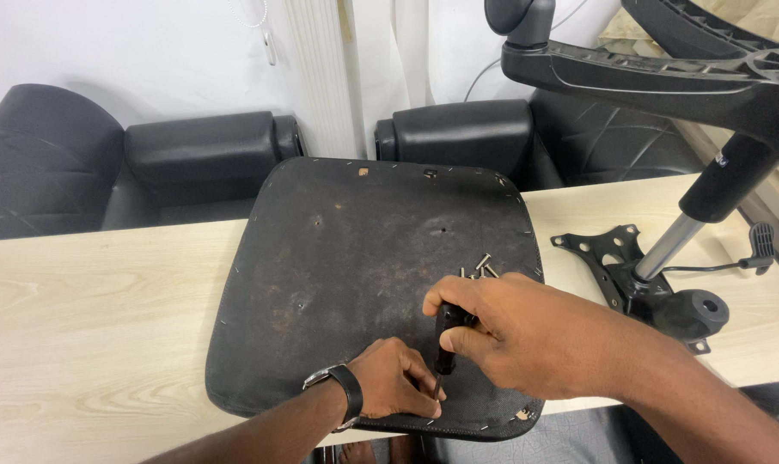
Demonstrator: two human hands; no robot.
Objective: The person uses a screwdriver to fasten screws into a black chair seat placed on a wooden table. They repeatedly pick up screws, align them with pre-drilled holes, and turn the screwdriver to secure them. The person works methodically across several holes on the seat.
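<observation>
Left hand (396,378) pinching at seat base (338,275) | right hand (501,331) – gripping screwdriver (447,339)

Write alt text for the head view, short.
A right hand grips a black screwdriver upright on the underside of an upturned black chair seat, while the left hand, wearing a wristwatch, steadies its tip. Loose screws lie on the seat; a chair base mechanism rests on the pale wooden table.

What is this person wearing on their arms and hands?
Both forearms are bare, with no sleeves in view and no gloves. The left hand has a wristwatch with a black strap and a silver-coloured case at the wrist. The right hand wears nothing visible.
</observation>
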